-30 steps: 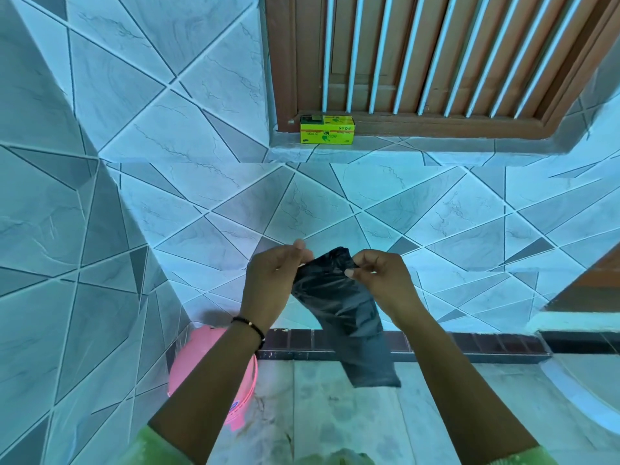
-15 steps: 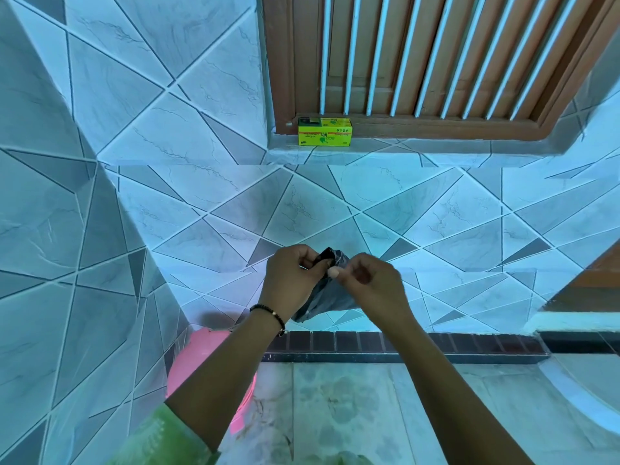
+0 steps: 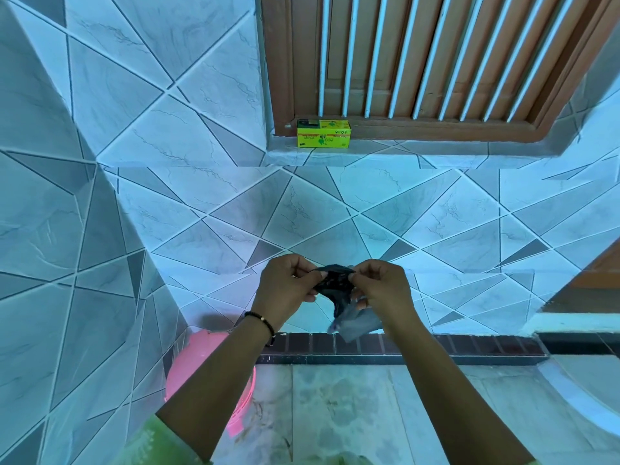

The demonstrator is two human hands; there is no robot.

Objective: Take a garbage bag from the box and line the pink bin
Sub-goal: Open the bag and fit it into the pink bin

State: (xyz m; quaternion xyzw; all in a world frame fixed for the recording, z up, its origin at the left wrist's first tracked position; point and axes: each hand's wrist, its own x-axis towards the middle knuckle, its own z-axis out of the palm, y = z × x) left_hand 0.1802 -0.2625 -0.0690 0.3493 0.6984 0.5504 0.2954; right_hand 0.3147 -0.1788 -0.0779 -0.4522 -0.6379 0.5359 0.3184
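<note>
A black garbage bag [image 3: 337, 288] is bunched between my two hands in front of the tiled wall. My left hand [image 3: 288, 286] pinches its top edge on the left, and my right hand [image 3: 382, 290] pinches the edge on the right. The bag's lower part hangs crumpled below my right hand. The pink bin [image 3: 198, 360] stands on the floor at lower left, partly hidden by my left forearm. The yellow garbage bag box [image 3: 323, 133] lies on the window ledge above.
A tiled wall corner juts out on the left beside the bin. A wooden window frame with white bars [image 3: 419, 62] sits above the ledge. A dark brick strip [image 3: 436, 345] runs along the wall's foot, with marble floor [image 3: 335, 414] below.
The bag hung long and open between my hands a second ago; now it is gathered short and crumpled, with my hands close together at its top edge.
</note>
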